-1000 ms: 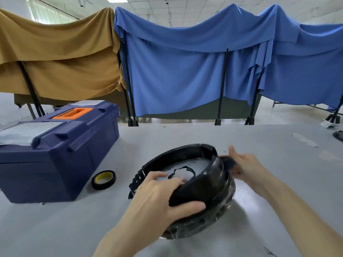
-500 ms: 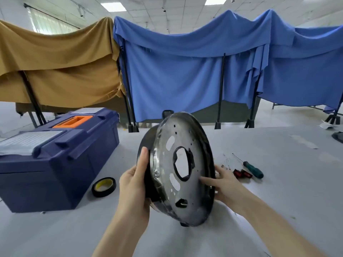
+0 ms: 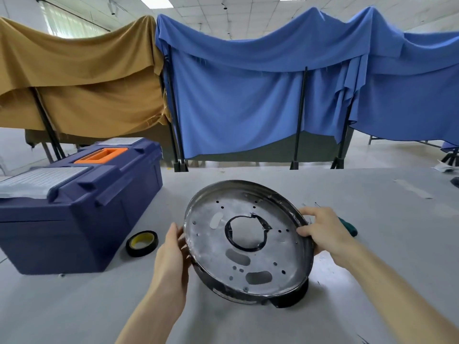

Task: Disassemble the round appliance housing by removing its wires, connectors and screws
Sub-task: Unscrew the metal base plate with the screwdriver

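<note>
The round appliance housing (image 3: 248, 249) is a dark ring with a grey metal plate facing up, pierced by a large central hole and several small holes and slots. It is tilted, its near edge low over the grey table (image 3: 372, 194). My left hand (image 3: 171, 254) grips its left rim, fingers tucked behind. My right hand (image 3: 323, 232) grips the right rim, fingers curled over the edge. A green-handled screwdriver (image 3: 349, 227) lies on the table just behind my right hand, mostly hidden. No wires or screws show on the plate.
A dark blue toolbox (image 3: 79, 207) with an orange handle stands at the left. A roll of black tape (image 3: 142, 243) with a yellow core lies beside it. Blue and tan cloths hang on stands behind the table.
The housing was turned over: first lying hollow side up, then stood on edge, and now it is lowered with its metal plate facing up. Both hands shifted to its left and right rims.
</note>
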A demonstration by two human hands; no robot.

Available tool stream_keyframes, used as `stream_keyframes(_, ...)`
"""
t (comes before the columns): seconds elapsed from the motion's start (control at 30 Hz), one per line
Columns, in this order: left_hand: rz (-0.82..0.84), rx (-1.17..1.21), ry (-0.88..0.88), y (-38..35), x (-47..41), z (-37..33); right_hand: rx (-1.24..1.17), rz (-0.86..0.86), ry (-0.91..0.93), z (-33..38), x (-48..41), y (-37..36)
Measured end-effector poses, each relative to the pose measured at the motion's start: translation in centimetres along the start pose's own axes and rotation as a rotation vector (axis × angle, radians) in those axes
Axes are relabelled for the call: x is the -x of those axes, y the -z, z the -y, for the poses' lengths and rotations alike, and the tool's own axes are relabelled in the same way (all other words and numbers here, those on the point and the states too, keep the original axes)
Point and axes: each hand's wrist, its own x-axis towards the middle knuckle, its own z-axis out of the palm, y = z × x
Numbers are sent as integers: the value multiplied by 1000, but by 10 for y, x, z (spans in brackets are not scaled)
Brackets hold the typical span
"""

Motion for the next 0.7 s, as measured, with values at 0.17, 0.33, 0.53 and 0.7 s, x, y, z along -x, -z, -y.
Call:
stream_keyframes(0.17,39,-117,-18,2,-6,-9,153,89,25,13,-5,5)
stream_keyframes(0.33,-46,-335,-88,-2,-11,-12,310,178,21,21,-15,7)
stream_keyframes(0.53,63,-496,-114,4,-16,-7,499,271,37,35,-17,-1)
stream_keyframes(0.7,157,-582,-193,0,-20,-2,663,264,115,35,-18,-10)
